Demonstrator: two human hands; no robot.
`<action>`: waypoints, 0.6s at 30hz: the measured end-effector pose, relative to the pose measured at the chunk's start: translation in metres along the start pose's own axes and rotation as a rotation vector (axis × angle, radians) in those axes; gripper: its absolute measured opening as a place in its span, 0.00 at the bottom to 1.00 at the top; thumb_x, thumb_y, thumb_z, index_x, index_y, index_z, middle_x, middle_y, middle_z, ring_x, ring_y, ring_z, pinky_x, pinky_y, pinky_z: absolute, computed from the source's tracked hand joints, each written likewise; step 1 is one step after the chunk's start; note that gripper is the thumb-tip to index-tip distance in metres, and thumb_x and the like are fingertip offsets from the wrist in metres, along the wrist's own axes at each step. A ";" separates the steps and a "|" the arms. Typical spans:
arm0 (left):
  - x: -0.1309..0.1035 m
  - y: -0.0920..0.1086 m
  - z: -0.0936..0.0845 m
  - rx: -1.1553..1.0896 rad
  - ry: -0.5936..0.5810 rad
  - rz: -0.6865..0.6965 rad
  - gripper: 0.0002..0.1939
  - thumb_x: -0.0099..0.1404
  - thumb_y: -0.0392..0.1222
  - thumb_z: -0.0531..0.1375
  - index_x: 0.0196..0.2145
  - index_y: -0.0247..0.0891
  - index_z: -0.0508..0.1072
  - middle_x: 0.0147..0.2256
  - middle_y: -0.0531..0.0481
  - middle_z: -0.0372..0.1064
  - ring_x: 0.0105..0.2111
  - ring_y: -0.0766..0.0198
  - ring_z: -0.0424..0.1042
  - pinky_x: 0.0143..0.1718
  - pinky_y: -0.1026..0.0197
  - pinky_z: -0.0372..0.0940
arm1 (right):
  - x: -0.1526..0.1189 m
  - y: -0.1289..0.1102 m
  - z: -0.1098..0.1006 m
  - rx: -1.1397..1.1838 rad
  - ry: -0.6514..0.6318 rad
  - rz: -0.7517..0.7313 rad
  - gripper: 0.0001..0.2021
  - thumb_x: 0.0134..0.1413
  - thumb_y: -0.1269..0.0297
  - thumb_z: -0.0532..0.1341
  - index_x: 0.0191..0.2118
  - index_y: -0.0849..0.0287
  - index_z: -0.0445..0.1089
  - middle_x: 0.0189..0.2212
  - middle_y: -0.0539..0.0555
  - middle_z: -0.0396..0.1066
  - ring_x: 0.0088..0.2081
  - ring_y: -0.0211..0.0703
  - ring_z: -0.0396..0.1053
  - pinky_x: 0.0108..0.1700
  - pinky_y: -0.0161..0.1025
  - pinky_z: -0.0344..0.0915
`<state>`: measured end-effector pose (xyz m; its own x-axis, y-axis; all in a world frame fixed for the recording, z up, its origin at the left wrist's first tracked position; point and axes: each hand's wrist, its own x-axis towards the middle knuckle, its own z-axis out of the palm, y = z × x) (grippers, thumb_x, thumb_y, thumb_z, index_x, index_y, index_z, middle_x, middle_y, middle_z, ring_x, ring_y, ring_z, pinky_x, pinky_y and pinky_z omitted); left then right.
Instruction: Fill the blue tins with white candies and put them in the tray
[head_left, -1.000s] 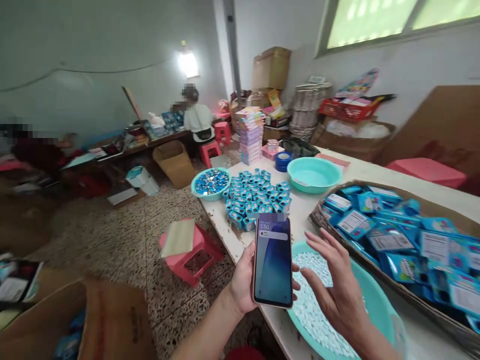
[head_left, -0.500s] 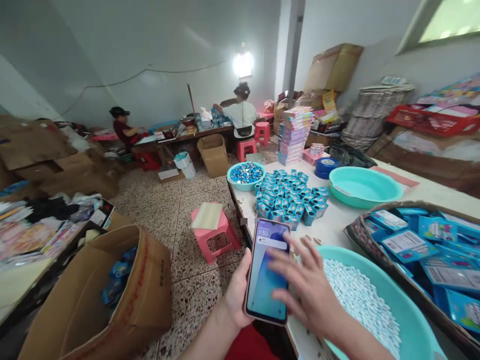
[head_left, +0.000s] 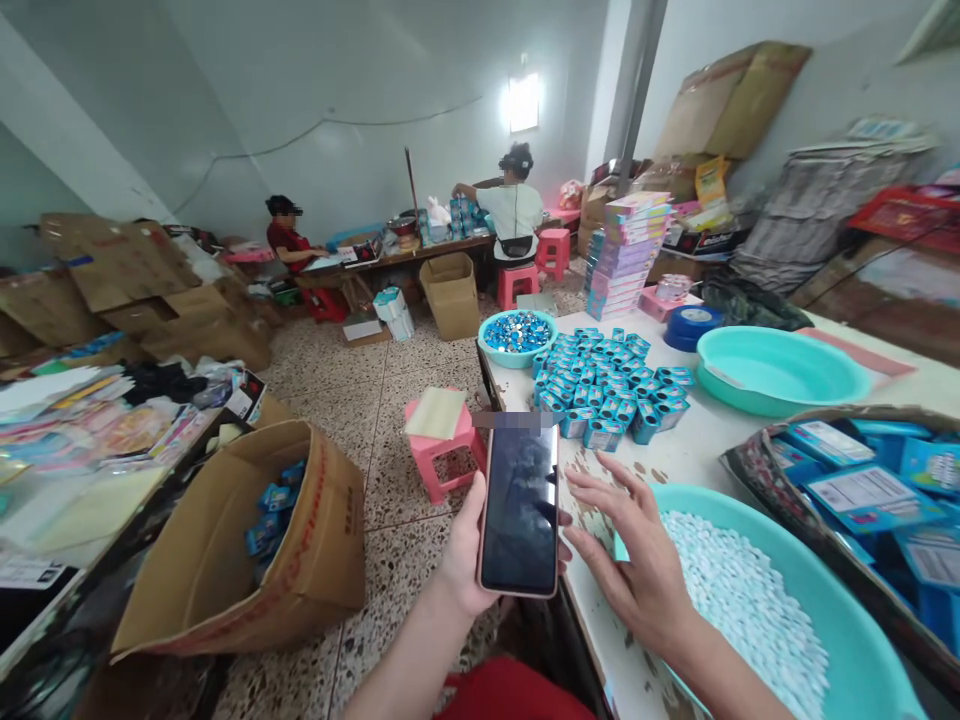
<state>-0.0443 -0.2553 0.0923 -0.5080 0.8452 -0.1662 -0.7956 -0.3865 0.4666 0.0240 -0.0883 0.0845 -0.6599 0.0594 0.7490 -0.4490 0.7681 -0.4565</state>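
Presently: phone [head_left: 519,510], in the left hand [head_left: 461,560], fingers wrapped round its edges; screen dark. Right hand [head_left: 637,560]: unladen, fingers loosely spread, just beside. Apparently done: blue boxes [head_left: 602,434] formed, beyond both hands. Seemingly outstanding: white pieces [head_left: 754,610], loose, right of the right hand.

The phone [head_left: 520,510] is a slim slab with rounded corners and a pinkish rim. Its screen is dark and glossy, with paler, cloudy reflections across it. It stands lengthwise, screen towards the wearer, gripped by its long edges in the left hand [head_left: 463,560], its top pointing away
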 end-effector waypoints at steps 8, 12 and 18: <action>0.007 0.000 0.004 -0.014 0.045 0.028 0.38 0.65 0.65 0.44 0.51 0.26 0.69 0.42 0.33 0.72 0.38 0.50 0.74 0.44 0.51 0.64 | -0.014 -0.013 -0.011 0.001 -0.047 -0.016 0.11 0.57 0.67 0.59 0.46 0.55 0.64 0.43 0.56 0.74 0.56 0.53 0.62 0.51 0.54 0.65; 0.008 -0.003 0.006 -0.019 0.048 0.043 0.37 0.65 0.64 0.45 0.52 0.26 0.68 0.44 0.33 0.72 0.41 0.51 0.73 0.46 0.51 0.63 | -0.017 -0.016 -0.010 -0.006 -0.070 -0.049 0.12 0.57 0.68 0.59 0.47 0.56 0.64 0.44 0.56 0.74 0.57 0.53 0.60 0.53 0.54 0.63; 0.004 -0.009 0.008 -0.038 0.012 0.025 0.36 0.65 0.64 0.46 0.54 0.30 0.67 0.46 0.35 0.71 0.43 0.50 0.72 0.48 0.50 0.62 | -0.023 -0.017 -0.010 0.015 -0.087 -0.031 0.09 0.57 0.65 0.59 0.44 0.56 0.64 0.45 0.56 0.73 0.59 0.54 0.56 0.52 0.53 0.63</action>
<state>-0.0369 -0.2454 0.0945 -0.5315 0.8308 -0.1652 -0.7946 -0.4214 0.4370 0.0527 -0.0962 0.0799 -0.6948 -0.0207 0.7189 -0.4789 0.7590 -0.4410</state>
